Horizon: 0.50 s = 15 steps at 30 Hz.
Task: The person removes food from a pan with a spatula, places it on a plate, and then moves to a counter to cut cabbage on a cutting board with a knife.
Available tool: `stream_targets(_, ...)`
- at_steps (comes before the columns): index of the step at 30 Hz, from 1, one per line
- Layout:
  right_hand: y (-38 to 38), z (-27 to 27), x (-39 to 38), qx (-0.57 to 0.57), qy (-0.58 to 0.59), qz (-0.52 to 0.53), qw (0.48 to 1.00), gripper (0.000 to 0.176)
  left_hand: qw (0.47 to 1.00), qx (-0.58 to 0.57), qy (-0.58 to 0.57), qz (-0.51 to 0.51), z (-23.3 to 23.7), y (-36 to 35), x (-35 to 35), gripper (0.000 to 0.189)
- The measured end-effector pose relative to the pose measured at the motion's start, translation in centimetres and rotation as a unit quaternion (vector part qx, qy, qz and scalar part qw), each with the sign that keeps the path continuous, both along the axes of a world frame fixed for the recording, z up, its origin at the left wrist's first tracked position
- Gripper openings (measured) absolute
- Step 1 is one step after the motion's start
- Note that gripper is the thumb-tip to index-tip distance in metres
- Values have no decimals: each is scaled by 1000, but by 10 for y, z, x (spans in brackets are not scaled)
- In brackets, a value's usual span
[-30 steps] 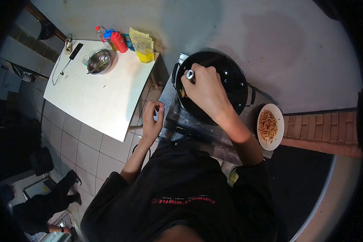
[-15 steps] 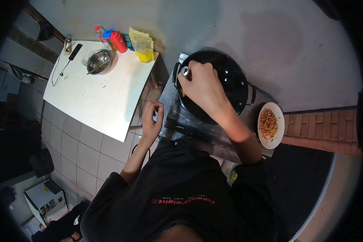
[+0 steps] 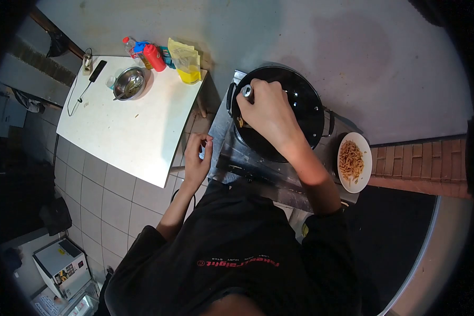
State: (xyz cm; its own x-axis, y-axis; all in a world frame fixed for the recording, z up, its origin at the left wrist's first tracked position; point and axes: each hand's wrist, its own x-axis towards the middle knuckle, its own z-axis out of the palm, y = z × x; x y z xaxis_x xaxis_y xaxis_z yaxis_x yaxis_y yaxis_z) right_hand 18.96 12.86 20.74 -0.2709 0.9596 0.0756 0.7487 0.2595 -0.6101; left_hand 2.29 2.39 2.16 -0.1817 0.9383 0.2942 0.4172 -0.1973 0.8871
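Note:
My right hand (image 3: 271,113) is closed around the metal-capped handle (image 3: 247,92) of a cooking utensil, over a black wok (image 3: 305,105). The utensil's working end is hidden beneath my hand. A little yellowish-brown food (image 3: 240,122) shows at the wok's left inside. My left hand (image 3: 197,160) hovers left of the stove (image 3: 263,176), its fingers curled toward the thumb. A small pale-blue patch shows between them; I cannot make out whether it is something held. Right of the wok, a white oval plate (image 3: 367,163) bears a heap of cooked brown pieces (image 3: 351,159).
On the white table (image 3: 137,126) at left stand a steel bowl (image 3: 120,87) with a utensil in it, a red squeeze bottle (image 3: 154,58), an oil bottle (image 3: 129,46) and a yellow pouch (image 3: 187,60). A brick ledge (image 3: 416,160) lies right of the plate.
My right hand has shifted slightly right with the handle, uncovering more of the food beside it. My left hand stays nearly still. A dark-clothed person at lower left has mostly left view.

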Motion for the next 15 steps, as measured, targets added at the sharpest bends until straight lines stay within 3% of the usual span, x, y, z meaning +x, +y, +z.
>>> stream_targets(15,3,-2,-2,17,-6,-8,1000,25,1000,16,9,4,1,-2,-6,4)
